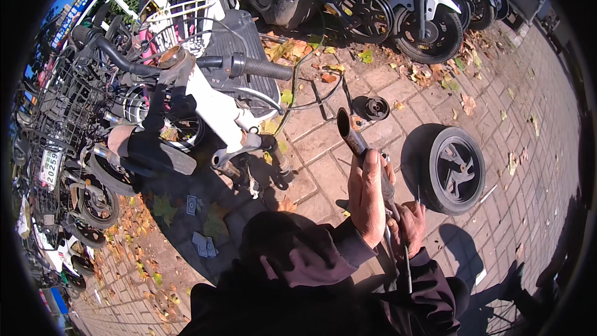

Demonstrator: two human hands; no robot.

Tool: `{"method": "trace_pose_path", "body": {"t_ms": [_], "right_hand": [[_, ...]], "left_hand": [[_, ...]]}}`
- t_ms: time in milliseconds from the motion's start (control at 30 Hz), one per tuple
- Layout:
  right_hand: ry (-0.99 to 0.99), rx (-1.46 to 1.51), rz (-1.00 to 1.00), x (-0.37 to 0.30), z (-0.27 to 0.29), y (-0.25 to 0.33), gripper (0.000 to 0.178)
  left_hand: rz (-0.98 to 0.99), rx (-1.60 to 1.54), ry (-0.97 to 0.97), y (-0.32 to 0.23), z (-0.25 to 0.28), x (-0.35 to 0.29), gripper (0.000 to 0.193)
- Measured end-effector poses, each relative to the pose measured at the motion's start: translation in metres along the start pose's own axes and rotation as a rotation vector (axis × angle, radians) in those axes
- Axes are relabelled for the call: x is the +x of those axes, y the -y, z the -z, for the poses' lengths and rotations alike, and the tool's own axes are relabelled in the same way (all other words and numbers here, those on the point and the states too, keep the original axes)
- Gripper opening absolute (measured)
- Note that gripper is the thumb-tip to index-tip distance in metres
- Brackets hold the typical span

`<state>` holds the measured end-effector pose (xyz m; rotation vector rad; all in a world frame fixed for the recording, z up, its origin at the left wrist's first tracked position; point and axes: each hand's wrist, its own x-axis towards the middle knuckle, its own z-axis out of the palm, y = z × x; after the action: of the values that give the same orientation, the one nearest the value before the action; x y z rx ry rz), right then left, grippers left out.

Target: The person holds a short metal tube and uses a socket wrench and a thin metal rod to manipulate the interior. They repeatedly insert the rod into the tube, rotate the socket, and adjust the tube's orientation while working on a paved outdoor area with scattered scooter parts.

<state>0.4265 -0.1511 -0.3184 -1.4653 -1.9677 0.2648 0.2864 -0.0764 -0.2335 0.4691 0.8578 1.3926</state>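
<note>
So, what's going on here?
Someone has a metal tube in the left hand, its open end pointing up and away. The right hand is lower down beside it; exactly what it grips is unclear. A loose wheel lies on the pavement to the right, and a white scooter frame is ahead to the left.

My head feed: left hand [365,202] has fingers [371,163] wrapped round dark metal tube [354,140], open end up-left. Right hand [411,226] just below, fingers curled; thin rod [408,270] beside it, though I can't quite tell its grip. Small black round part [377,108] lies on brick paving [516,196] near tube's mouth; wheel [440,190] on its side, right of hands. White scooter frame [208,102] to left.
</note>
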Motion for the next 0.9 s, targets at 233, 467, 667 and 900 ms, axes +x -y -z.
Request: {"method": "trace_pose_path", "body": {"t_ms": [233, 467, 667, 900], "right_hand": [[0.132, 1.262, -0.525, -0.007, -0.017, -0.001, 0.082], [0.114, 1.729, -0.813, 0.011, -0.011, 0.000, 0.067], [0.270, 1.442, -0.667, -0.003, -0.033, -0.014, 0.051], [0.372, 0.986, -0.490, -0.029, -0.069, -0.025, 0.039]], "left_hand": [[-0.259, 0.130, 0.204, -0.007, 0.004, -0.018, 0.011], [-0.200, 0.484, 0.722, 0.003, 0.017, -0.024, 0.014], [-0.423, 0.618, 1.034, -0.004, 0.018, -0.018, 0.021], [-0.435, 0.698, 0.833, -0.002, 0.017, -0.020, 0.030]]}}
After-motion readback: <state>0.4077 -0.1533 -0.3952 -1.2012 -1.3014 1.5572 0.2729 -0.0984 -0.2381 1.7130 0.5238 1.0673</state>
